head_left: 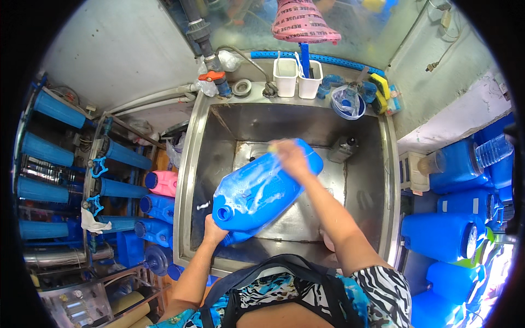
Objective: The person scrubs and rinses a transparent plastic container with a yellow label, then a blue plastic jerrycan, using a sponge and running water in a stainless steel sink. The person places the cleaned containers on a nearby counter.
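Note:
A large blue plastic jug (262, 188) lies tilted over the steel sink, its uncapped mouth (223, 213) toward the lower left. White suds streak its upper side. My left hand (215, 230) grips the jug beside the mouth, with its fingers partly hidden underneath. Across the jug's far end, my right hand (292, 162) presses on the soapy surface and is smeared by motion. A bit of yellow, apparently a sponge (273, 147), shows at its fingertips. The sink basin (290, 232) is under the jug, and a dark-capped bottle (344, 148) stands in its far right corner.
On the back ledge are white containers (285, 77), a small blue-rimmed bucket (348, 103) and yellow sponges (379, 86). An orange-handled valve (211, 76) rises at the back left. Blue jugs (437, 235) crowd the right; filter housings (48, 150) and more jugs (155, 204) line the left.

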{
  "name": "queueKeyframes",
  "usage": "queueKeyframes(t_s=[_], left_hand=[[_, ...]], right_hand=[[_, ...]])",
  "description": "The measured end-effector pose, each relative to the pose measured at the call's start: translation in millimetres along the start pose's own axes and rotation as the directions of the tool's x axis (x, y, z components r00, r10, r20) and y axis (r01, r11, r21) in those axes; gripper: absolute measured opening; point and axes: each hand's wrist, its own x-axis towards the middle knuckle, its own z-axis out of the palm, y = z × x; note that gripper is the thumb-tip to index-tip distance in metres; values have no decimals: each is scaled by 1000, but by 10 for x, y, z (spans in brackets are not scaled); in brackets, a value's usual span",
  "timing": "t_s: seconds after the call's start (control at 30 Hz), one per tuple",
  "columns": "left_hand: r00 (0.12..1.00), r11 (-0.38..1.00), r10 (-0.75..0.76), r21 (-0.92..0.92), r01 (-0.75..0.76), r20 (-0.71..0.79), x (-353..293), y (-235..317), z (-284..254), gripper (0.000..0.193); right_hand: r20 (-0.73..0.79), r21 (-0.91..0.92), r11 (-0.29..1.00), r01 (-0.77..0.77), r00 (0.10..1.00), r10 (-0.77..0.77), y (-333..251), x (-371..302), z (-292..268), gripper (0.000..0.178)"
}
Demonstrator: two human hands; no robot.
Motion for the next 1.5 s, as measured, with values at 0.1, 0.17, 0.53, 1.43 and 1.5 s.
queueKeyframes(t_s=[0.1,0.17,0.53,1.43,1.5], left_hand=[[996,998,13,-66,-19,-94,71,-35,-3,21],[989,997,-31,-79,20,-143,161,-25,-20,30],[972,964,-235,-135,230,-17,329,-175,-157,35],[846,678,-531,-623,389,-51,847,293,-143,14],[849,684,-527,-609,401,-33,856,303,-135,11]], right_hand=[[-144,-35,933,-358,926,350,779,253,-305,31],[-71,-74,970,-231,972,226,685,195,-240,29],[-162,85,994,74,985,-59,282,212,157,25],[-205,268,960,83,978,-27,-487,-709,892,38],[-109,216,922,321,946,-304,-820,-727,820,38]])
